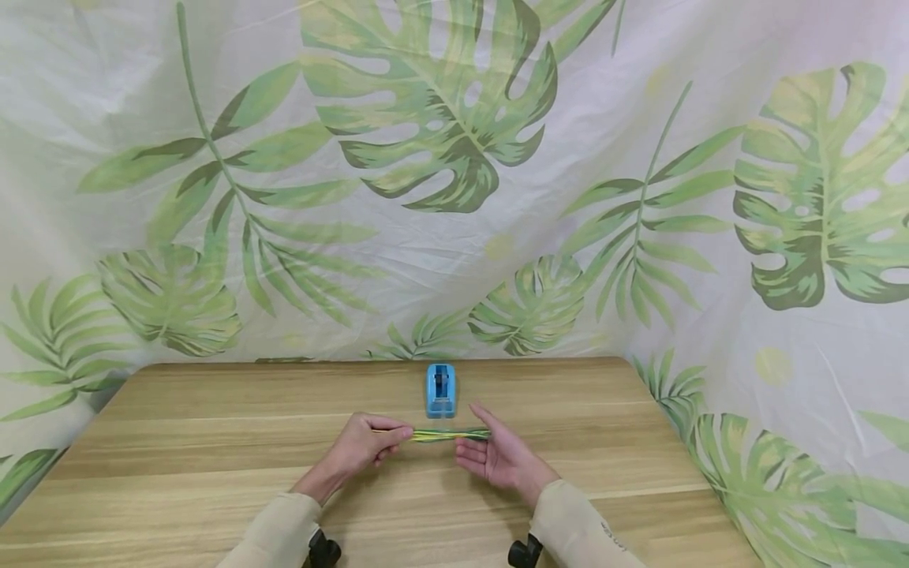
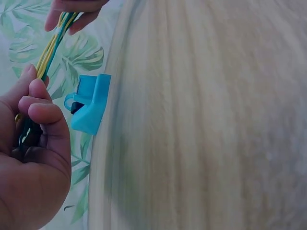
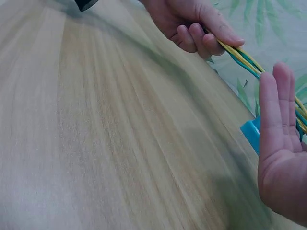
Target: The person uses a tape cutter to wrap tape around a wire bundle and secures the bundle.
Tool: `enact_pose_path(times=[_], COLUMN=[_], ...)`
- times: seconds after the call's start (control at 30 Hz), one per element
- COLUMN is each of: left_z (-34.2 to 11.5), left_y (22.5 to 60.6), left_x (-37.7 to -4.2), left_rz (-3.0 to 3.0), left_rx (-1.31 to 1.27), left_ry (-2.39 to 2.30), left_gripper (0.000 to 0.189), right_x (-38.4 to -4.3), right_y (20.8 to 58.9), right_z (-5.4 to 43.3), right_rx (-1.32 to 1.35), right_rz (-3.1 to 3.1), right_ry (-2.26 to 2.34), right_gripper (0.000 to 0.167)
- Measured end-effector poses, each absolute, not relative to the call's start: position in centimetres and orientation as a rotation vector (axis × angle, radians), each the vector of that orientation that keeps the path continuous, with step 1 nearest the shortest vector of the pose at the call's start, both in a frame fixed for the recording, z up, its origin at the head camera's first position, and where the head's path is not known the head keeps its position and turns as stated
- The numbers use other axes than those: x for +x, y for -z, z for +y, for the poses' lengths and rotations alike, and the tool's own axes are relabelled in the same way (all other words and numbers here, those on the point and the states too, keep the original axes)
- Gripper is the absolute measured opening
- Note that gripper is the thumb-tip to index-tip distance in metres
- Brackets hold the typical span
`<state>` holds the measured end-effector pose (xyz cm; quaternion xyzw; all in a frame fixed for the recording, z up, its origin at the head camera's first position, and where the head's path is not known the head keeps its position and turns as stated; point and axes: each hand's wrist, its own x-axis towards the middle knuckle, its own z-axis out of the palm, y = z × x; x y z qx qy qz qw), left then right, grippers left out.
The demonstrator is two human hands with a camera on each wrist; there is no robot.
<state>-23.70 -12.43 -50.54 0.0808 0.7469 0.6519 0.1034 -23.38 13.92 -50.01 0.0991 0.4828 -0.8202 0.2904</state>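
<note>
A bundle of thin yellow and green wires stretches between the two hands, above the table. My left hand pinches one end of it between thumb and curled fingers; in the left wrist view the darker end of the wires runs into that palm. At the other end my right hand has its thumb raised and its fingers extended along the bundle. The right wrist view shows these fingers straight, with the wires passing behind them. Whether that palm touches the wires is hidden.
A blue tape dispenser stands near the back edge of the wooden table, just beyond the hands. Behind the table hangs a leaf-patterned cloth. Black wrist mounts sit at the sleeves.
</note>
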Motion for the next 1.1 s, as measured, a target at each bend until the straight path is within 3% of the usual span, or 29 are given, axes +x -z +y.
enact_pose_path(times=[0.2,0.27,0.47,0.77,1.1], left_z=[-12.5,-12.4,-12.4,-12.6,-12.6], left_y=[50.4,50.4,50.4,50.0,49.9], left_x=[-23.7,-23.7,-23.7,-23.5,-23.7], left_rz=[2.25,2.261,2.279,2.215,1.817], left_rx=[0.258,0.265,0.208,0.04,-0.1], left_ry=[-1.909,-1.904,-1.893,-1.903,-1.95], left_gripper=[0.022,0.022,0.026,0.07,0.095], right_x=[-23.6,-23.7,-24.1,-24.4,-24.9], right_y=[50.2,50.2,49.8,49.0,49.3], right_z=[14.0,14.1,14.5,15.0,15.3], right_rx=[0.171,0.139,0.064,-0.01,-0.132], right_rz=[1.31,1.322,1.411,1.489,1.558], right_ry=[2.179,2.158,2.094,2.054,2.053], right_gripper=[0.021,0.012,0.019,0.029,0.024])
